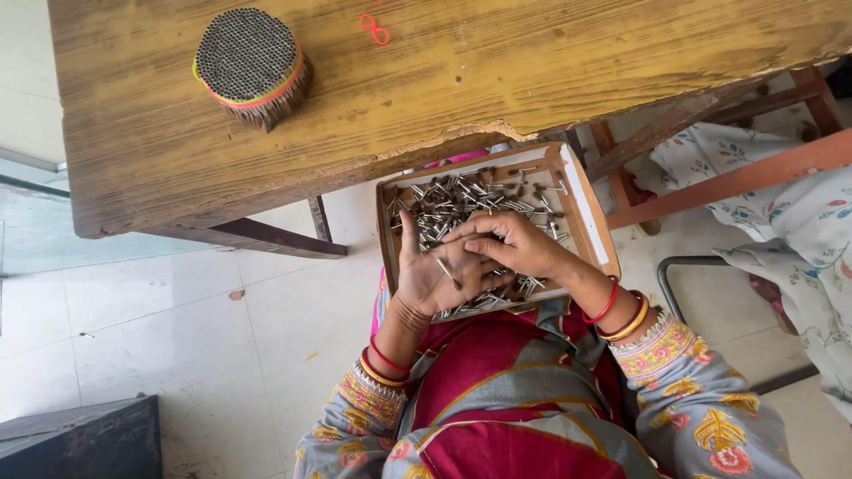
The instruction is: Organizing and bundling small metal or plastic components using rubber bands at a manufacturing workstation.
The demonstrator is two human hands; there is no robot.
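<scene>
A shallow cardboard tray (587,206) rests on my lap, filled with several short thin sticks (461,200) that have dark tips. My left hand (429,273) lies palm up over the tray's near edge with a couple of sticks lying on the palm. My right hand (515,244) is curled over it, fingertips pinching at the sticks on the left palm. Both wrists wear red and gold bangles.
A worn wooden table (444,98) spans the top, its chipped edge just above the tray. A round bundle of sticks bound with coloured bands (251,64) stands on it, with a small red rubber band (374,28) nearby. Chair frames and floral cloth (781,204) sit at right.
</scene>
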